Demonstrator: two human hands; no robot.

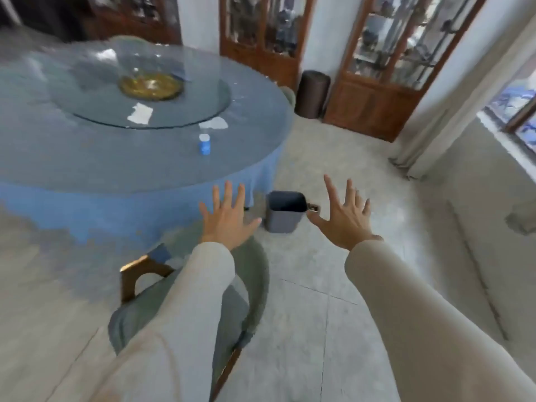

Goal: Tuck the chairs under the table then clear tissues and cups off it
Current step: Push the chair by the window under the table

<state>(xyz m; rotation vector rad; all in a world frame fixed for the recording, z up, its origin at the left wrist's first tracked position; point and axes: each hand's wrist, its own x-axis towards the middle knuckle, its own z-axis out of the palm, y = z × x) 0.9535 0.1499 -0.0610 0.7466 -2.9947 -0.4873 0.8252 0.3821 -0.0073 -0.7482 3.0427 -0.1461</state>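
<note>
A round table (101,166) with a blue cloth fills the upper left and carries a glass turntable (87,94). One white tissue (140,113) lies on the turntable and another tissue (214,123) lies on the cloth beside it. A small blue and white cup (204,144) stands near the table's near edge. A grey-green chair (255,274) with a wooden frame stands in front of the table, under my left arm. My left hand (227,217) and my right hand (343,213) are stretched out with fingers spread, holding nothing.
A grey waste bin (282,216) stands on the floor between my hands, by the table's edge. A dark cylinder bin (312,94) stands at the far wall between wooden glass cabinets (377,68). A curtain (452,117) hangs at the right. Another chair's back (287,94) shows behind the table.
</note>
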